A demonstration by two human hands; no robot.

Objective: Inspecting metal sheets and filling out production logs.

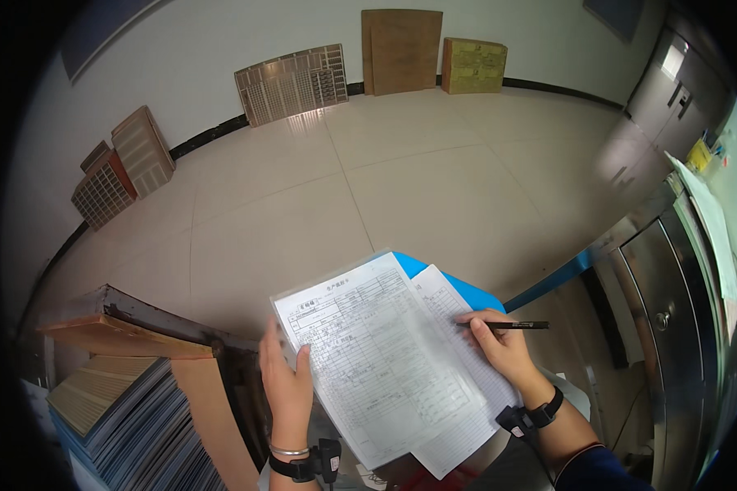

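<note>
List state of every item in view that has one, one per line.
Left hand: grip on the left edge of the printed form, thumb on top.
Right hand: grip shut on black pen, tip on lined sheet.
Printed form: in clear sleeve, tilted, overlapping lined sheet.
Blue folder: under the papers.
Metal cabinet door: closed.

The print on the forms (pixel 377 360) between the hands was too small to be read. The blue folder (pixel 458 288) was mostly hidden under them. Both forearms were cut by the lower edge.
</note>
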